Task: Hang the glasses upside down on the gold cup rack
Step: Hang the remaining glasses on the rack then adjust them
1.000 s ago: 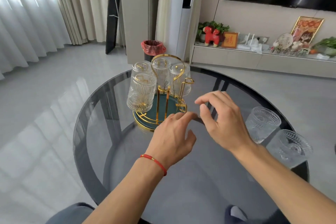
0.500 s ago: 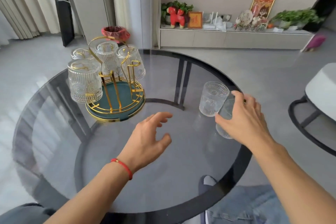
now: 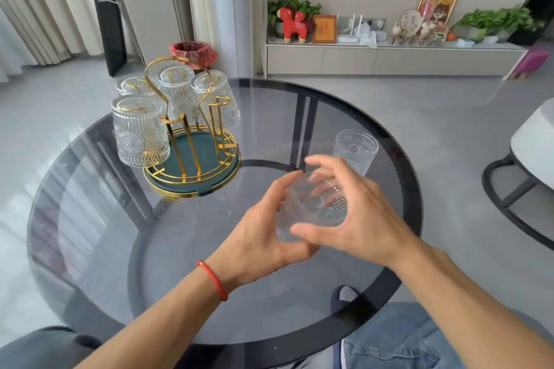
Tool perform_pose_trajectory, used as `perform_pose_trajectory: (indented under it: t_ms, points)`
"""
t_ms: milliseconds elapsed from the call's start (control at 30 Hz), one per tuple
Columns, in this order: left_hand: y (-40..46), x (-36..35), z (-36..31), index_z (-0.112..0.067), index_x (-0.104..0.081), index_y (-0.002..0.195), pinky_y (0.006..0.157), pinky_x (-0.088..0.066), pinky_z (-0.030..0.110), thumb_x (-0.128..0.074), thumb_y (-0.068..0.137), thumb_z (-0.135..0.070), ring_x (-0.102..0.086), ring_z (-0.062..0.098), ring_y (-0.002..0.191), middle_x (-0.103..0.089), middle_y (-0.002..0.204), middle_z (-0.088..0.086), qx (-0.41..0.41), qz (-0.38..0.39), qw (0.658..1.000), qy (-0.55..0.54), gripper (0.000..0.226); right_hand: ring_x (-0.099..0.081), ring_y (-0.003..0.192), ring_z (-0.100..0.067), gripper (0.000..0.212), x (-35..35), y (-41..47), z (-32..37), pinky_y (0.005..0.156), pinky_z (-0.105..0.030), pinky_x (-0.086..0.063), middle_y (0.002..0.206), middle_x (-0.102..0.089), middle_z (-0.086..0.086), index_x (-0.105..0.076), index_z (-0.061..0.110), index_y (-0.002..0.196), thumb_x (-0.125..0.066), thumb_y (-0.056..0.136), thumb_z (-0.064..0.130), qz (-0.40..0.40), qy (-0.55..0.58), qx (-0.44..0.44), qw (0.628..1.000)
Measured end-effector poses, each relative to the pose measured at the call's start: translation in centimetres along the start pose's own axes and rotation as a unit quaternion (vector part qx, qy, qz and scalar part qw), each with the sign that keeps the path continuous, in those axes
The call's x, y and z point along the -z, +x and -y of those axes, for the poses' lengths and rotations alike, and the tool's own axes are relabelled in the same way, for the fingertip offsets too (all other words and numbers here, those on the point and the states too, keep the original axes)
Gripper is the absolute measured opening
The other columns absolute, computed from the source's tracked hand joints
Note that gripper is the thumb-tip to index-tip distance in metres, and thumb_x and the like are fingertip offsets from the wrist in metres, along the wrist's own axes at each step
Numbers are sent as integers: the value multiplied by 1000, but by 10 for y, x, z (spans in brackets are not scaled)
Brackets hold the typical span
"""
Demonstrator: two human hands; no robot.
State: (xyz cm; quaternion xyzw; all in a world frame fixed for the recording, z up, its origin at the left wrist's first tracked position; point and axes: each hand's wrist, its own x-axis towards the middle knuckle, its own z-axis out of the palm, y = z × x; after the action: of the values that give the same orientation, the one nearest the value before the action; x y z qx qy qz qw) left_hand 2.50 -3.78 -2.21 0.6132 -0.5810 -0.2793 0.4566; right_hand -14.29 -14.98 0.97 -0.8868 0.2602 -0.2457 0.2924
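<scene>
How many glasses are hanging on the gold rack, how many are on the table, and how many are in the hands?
Hanging upside down on the gold rack: 4 glasses
Standing on the table: 1 glass
Held between the left hand and right hand: 1 glass
Total: 6 glasses

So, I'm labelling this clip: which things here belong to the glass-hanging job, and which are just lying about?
Part of the job:
gold cup rack
four hung glasses
held glass, gripped by left hand and right hand
upright glass on the table

Lying about:
red bin
red toy horse
shelf plants
</scene>
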Motion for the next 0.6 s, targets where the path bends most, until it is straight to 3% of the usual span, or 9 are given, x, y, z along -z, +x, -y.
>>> perform_pose_trajectory:
  t_ms: [67,133,200,300,367,433,500,600]
  points:
    - [0,5,0,-25,-43,149,106,-52,40,-91,70,-16,-62,12,128,-64,137,-9,-9,-38,999,-15,93,-53,129,6,92,-18,4,8,100,-6,-38,132,-55,28,-39,40,149,-86,71,57,21,41,18,999]
    - [-1,15,1,-32,-51,140,101,-56,46,-92,65,-21,-67,13,121,-69,130,-8,16,-89,995,-48,87,-48,136,4,83,-32,11,14,105,-7,-34,143,-50,24,-36,37,152,-73,82,63,31,90,13,995]
    - [-1,26,3,-34,-56,129,100,-58,49,-95,61,-28,-72,16,113,-74,122,-4,60,-143,977,-143,78,-51,133,3,66,-43,17,19,105,-13,-39,145,-53,18,-41,38,149,-54,90,66,8,163,-33,986]
    - [4,41,5,-23,-55,129,106,-54,48,-96,56,-31,-71,25,116,-73,124,9,96,-216,925,-297,84,-59,127,0,49,-59,28,28,105,-31,-50,142,-60,18,-52,41,143,-39,102,63,8,268,-148,952]
    - [6,46,3,-19,-53,130,102,-54,44,-95,59,-27,-70,30,117,-72,124,14,93,-230,905,-345,83,-65,126,-23,44,-70,35,33,102,-48,-56,140,-67,4,-58,30,144,-38,109,50,50,371,-211,903]
    - [7,48,2,-19,-53,131,90,-58,31,-94,65,-22,-72,25,113,-76,116,6,89,-235,899,-359,79,-71,115,-41,44,-76,41,39,100,-57,-56,131,-73,-11,-61,17,141,-41,110,40,52,468,-233,851]
    - [7,51,2,-24,-54,132,84,-57,23,-93,67,-24,-73,16,109,-78,112,-3,98,-240,904,-340,76,-70,116,-44,44,-76,47,42,101,-56,-55,132,-72,-15,-61,12,140,-47,108,38,38,525,-226,820]
    - [7,59,1,-27,-51,139,94,-56,29,-94,65,-43,-71,11,113,-73,124,-1,138,-243,922,-269,87,-68,125,-36,47,-70,60,42,102,-53,-56,138,-68,-17,-59,6,140,-59,103,35,-19,553,-205,807]
